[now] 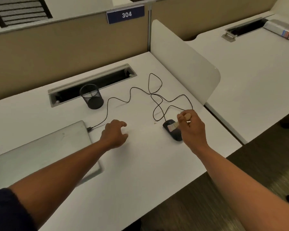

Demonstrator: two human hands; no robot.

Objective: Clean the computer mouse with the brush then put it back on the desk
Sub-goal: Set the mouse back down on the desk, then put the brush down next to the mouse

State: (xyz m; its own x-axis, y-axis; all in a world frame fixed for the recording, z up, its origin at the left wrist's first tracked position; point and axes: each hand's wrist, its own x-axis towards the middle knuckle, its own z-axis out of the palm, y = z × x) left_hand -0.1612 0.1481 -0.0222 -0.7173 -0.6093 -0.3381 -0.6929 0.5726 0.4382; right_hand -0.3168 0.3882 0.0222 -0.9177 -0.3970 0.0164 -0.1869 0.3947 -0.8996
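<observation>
Two hands are over the white desk (140, 164). Right hand (193, 129) grips the brush (173, 126) — its bristles touch the black mouse (172, 130) near the desk's right edge. Left hand (114, 133) holds nothing — fingers curled loosely.

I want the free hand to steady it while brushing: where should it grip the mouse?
Grip the mouse across its near, rear half, coming from its left side. The brush in the right hand covers the front, and the cable leaves from there; the left hand is already open nearby.
</observation>
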